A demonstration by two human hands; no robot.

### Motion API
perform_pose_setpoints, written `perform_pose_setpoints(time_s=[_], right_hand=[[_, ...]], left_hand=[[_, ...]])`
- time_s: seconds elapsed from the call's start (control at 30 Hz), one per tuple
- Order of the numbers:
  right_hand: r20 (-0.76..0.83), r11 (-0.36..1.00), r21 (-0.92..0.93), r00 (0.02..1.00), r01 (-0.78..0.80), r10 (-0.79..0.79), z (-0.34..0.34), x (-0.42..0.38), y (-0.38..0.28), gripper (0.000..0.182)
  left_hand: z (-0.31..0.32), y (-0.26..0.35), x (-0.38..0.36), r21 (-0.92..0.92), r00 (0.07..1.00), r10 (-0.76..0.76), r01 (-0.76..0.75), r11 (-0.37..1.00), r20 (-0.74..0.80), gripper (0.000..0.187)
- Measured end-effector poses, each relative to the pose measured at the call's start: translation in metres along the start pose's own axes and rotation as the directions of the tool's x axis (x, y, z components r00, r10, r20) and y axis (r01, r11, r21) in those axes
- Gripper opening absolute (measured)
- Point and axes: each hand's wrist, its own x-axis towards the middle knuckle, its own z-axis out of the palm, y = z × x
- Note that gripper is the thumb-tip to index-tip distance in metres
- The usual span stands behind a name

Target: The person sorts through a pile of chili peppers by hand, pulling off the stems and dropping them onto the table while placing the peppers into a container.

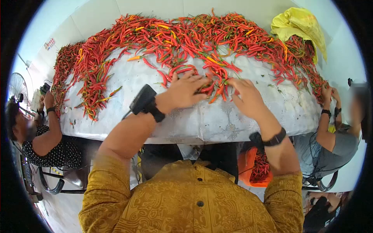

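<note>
Watching left hand spread over chillies; right hand curled, grip unclear to me; yellow sack, two o'clock.

rear wall: pale, seamed | tbl cloth: wht, patterned | flr: pale | fan: far L

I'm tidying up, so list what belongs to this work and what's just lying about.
Likely job: slender red chillies, patterned white tablecloth, crumpled yellow sack, orange container of chillies.

Likely incidental: round caged fan, red-and-white wall sign.
</note>
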Motion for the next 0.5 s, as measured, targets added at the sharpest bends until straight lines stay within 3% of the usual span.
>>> perform_pose_setpoints(time_s=[0.07,0.2,0.27,0.3,0.37,0.4,0.43,0.47,0.5], right_hand=[[0.052,0.999,-0.008,0.998,0.048,-0.047,0.015,0.026,0.012,0.035],[0.237,1.000,-0.007,0.971,-0.030,0.030,0.039,0.056,0.044,0.034],[0.304,0.963,-0.148,0.917,-0.224,0.259,0.043,0.063,0.064,0.033],[0.308,0.963,-0.153,0.915,-0.223,0.261,0.036,0.068,0.059,0.033],[0.362,0.847,-0.286,0.768,-0.449,0.529,0.014,0.084,0.043,0.033],[0.301,0.877,-0.258,0.829,-0.406,0.472,0.014,0.088,0.047,0.032],[0.308,0.877,-0.262,0.826,-0.403,0.472,0.017,0.092,0.052,0.032],[0.249,0.934,-0.209,0.908,-0.291,0.338,0.022,0.096,0.058,0.033],[0.179,0.972,-0.163,0.964,-0.168,0.196,0.026,0.101,0.061,0.035]], left_hand=[[0.009,0.014,-0.003,-0.029,0.992,0.060,-0.064,0.998,-0.114,0.046],[-0.007,0.014,-0.010,-0.100,0.997,0.007,-0.015,0.995,-0.079,0.039],[-0.005,0.002,-0.013,-0.239,0.991,-0.081,0.055,0.969,-0.102,0.033],[-0.005,-0.001,-0.012,-0.245,0.991,-0.083,0.055,0.968,-0.104,0.033],[-0.006,-0.006,-0.008,-0.246,0.971,-0.150,0.103,0.964,-0.184,0.032],[-0.005,-0.005,-0.005,-0.254,0.970,-0.157,0.107,0.961,-0.185,0.032],[-0.003,-0.002,-0.001,-0.222,0.944,-0.144,0.078,0.972,-0.298,0.033],[-0.001,-0.001,0.002,-0.185,0.905,-0.125,0.053,0.981,-0.407,0.033],[0.002,0.000,0.002,-0.189,0.904,-0.130,0.056,0.980,-0.407,0.033]])
